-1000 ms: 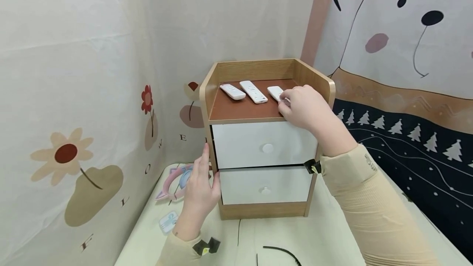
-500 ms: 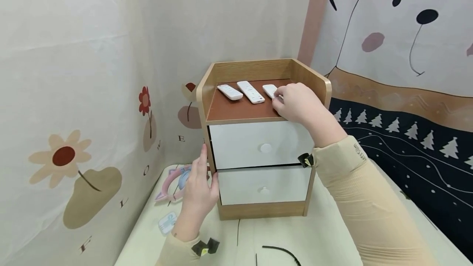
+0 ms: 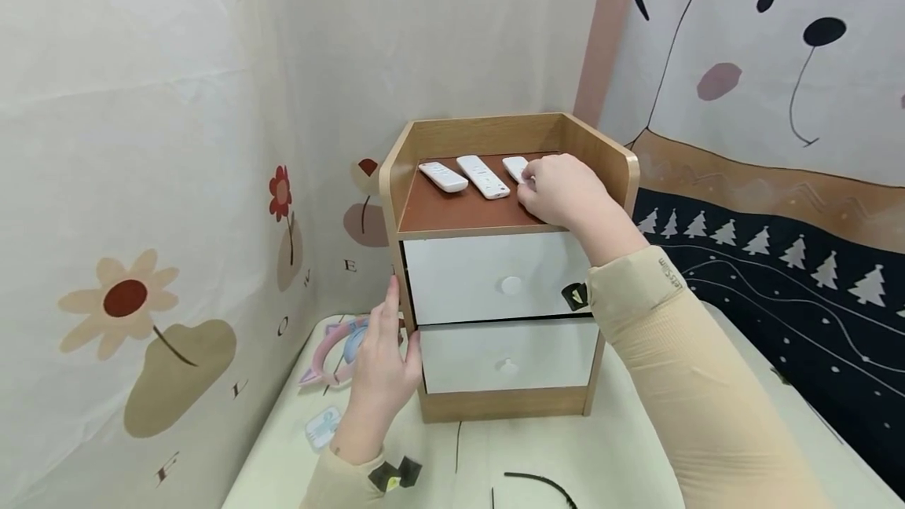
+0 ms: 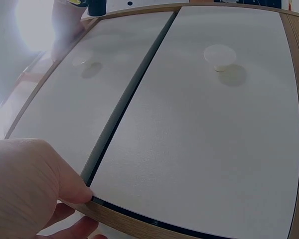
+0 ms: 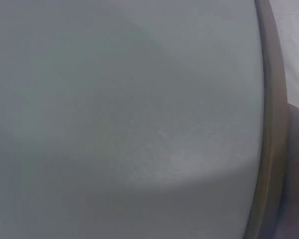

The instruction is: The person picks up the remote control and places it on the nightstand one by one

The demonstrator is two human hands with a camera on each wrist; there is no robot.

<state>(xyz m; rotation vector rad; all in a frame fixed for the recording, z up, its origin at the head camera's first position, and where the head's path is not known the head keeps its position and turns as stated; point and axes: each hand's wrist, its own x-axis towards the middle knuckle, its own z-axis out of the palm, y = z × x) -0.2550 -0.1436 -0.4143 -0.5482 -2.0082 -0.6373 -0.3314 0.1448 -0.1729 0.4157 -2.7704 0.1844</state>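
Note:
A small wooden cabinet with two white drawers stands in front of me. On its brown top lie a left white remote control and a middle white remote control, side by side and slanted. My right hand pinches a third white remote control to their right; its near end is hidden by the fingers. My left hand rests with straight fingers along the cabinet's left side. In the left wrist view, that thumb touches the edge beside the gap between the drawers.
Raised wooden walls bound the cabinet top at the sides and back. A pink and blue headset and a small pale blue-and-white flat item lie left of the cabinet. The upper drawer and lower drawer have round knobs.
My right hand has shifted a little left and toward the back, and the right remote control has moved with it. The left hand and the other two remote controls stay in place.

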